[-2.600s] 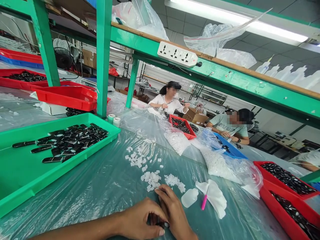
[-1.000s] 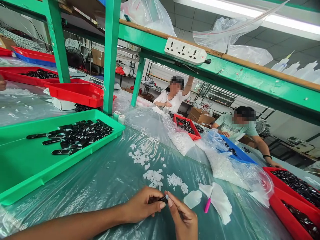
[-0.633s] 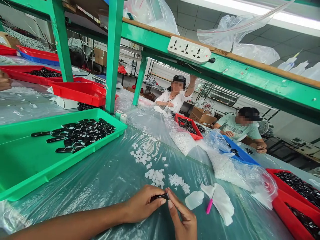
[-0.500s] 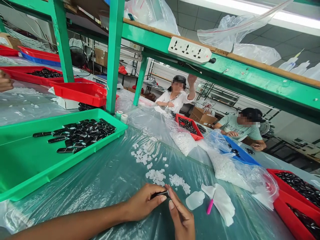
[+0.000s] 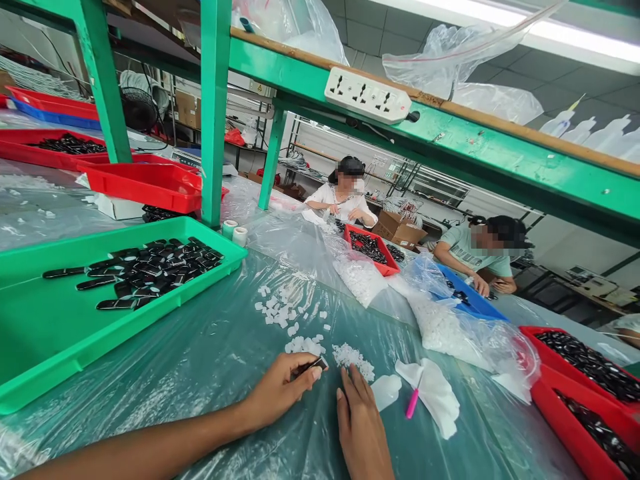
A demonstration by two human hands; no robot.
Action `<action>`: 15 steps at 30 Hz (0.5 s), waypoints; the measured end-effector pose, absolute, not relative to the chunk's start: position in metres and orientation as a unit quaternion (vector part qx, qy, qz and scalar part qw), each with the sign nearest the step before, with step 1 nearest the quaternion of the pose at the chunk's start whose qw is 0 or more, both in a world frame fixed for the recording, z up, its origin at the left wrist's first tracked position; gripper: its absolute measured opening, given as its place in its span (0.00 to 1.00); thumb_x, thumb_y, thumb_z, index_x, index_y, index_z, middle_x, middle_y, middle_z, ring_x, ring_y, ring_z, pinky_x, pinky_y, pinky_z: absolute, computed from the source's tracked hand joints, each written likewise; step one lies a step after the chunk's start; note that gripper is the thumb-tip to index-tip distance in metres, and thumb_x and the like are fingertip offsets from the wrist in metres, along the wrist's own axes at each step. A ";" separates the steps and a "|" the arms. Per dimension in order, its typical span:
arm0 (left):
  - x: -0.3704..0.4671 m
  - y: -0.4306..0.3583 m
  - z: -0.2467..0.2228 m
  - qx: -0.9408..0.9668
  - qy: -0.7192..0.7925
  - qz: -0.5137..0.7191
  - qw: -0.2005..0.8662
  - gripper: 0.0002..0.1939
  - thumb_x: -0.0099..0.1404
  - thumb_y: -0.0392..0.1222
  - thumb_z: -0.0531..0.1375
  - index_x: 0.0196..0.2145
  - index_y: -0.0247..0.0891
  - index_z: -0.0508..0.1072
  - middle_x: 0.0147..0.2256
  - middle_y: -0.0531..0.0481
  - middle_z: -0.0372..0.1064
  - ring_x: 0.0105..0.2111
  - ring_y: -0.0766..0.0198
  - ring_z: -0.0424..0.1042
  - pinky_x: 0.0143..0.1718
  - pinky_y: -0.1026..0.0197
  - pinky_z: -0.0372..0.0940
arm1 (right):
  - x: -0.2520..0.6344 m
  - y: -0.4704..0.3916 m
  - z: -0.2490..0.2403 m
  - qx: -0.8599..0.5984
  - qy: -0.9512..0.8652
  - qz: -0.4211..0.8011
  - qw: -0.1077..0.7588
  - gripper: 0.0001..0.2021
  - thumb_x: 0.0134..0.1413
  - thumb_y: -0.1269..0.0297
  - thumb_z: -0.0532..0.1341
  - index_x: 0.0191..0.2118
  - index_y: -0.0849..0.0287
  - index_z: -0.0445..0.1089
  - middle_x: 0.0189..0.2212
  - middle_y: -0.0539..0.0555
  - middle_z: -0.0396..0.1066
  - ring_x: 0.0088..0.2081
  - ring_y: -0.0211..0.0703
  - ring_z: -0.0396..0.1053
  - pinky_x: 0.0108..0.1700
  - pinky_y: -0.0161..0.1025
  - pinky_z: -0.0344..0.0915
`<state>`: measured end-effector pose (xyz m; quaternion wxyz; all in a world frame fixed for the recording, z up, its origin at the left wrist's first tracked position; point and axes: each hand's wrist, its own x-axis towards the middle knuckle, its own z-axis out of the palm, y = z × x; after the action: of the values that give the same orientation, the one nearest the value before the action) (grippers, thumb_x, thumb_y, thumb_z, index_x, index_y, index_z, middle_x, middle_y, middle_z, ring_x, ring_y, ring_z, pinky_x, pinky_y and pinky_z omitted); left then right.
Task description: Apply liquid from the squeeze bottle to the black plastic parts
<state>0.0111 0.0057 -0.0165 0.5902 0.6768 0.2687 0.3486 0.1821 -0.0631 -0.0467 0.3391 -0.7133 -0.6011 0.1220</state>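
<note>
Gone from the black piece point(image 5: 317, 364), the right hand point(image 5: 364, 423) reaches, thumb and fingers apart, to small white bits point(image 5: 350, 355) at lower centre — the left hand point(image 5: 277, 392) clamps that piece, seemingly unfinished — while others, perhaps done, lie in the green tray point(image 5: 45, 327) at left.

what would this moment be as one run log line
left hand: holds black piece | right hand: open, beside small white bits, contact unclear | green tray: more black pieces inside
</note>
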 end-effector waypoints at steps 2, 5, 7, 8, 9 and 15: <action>0.011 0.005 -0.015 0.693 0.261 0.343 0.579 0.18 0.65 0.52 0.51 0.28 0.33 0.66 0.23 0.55 0.53 0.22 0.69 0.55 0.21 0.69 0.51 | 0.187 -0.060 -0.058 -0.716 -0.616 0.065 0.322 0.21 0.54 0.59 0.52 0.50 0.64 0.69 0.54 0.61 0.62 0.56 0.60 0.57 0.54 0.55 0.57; 0.010 0.002 -0.009 0.735 0.247 0.334 0.537 0.19 0.66 0.50 0.49 0.24 0.34 0.62 0.22 0.55 0.52 0.23 0.69 0.54 0.22 0.68 0.49 | 0.193 -0.055 -0.067 -0.700 -0.634 0.019 0.329 0.18 0.53 0.62 0.53 0.45 0.61 0.73 0.48 0.59 0.69 0.51 0.58 0.64 0.51 0.51 0.62; 0.009 0.001 -0.005 0.757 0.242 0.334 0.508 0.19 0.66 0.49 0.49 0.21 0.35 0.58 0.21 0.55 0.51 0.23 0.68 0.53 0.23 0.66 0.48 | 0.198 -0.052 -0.067 -0.688 -0.644 0.018 0.335 0.16 0.52 0.64 0.53 0.43 0.60 0.75 0.45 0.58 0.71 0.48 0.57 0.67 0.49 0.49 0.64; 0.009 0.001 -0.004 0.763 0.241 0.336 0.496 0.20 0.66 0.49 0.49 0.20 0.36 0.56 0.21 0.55 0.49 0.23 0.68 0.52 0.23 0.66 0.47 | 0.200 -0.052 -0.066 -0.684 -0.648 0.020 0.334 0.16 0.52 0.64 0.53 0.42 0.59 0.75 0.44 0.58 0.72 0.47 0.57 0.68 0.48 0.49 0.65; 0.009 0.000 -0.003 0.767 0.239 0.341 0.487 0.20 0.65 0.49 0.50 0.20 0.36 0.55 0.21 0.56 0.48 0.22 0.69 0.51 0.24 0.65 0.46 | 0.201 -0.052 -0.064 -0.681 -0.652 0.022 0.332 0.16 0.52 0.64 0.53 0.40 0.59 0.76 0.43 0.59 0.73 0.46 0.57 0.69 0.47 0.49 0.65; 0.009 0.000 -0.010 0.755 0.232 0.339 0.512 0.21 0.64 0.52 0.50 0.20 0.36 0.55 0.20 0.56 0.45 0.22 0.69 0.48 0.23 0.65 0.44 | 0.200 -0.058 -0.049 -0.673 -0.634 0.008 0.381 0.11 0.50 0.55 0.57 0.31 0.50 0.77 0.33 0.53 0.76 0.34 0.52 0.74 0.33 0.40 0.68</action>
<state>0.0090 0.0000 -0.0100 0.5117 0.7547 0.2317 0.3389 0.1995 -0.0581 -0.0494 0.3808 -0.6734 -0.6337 0.0079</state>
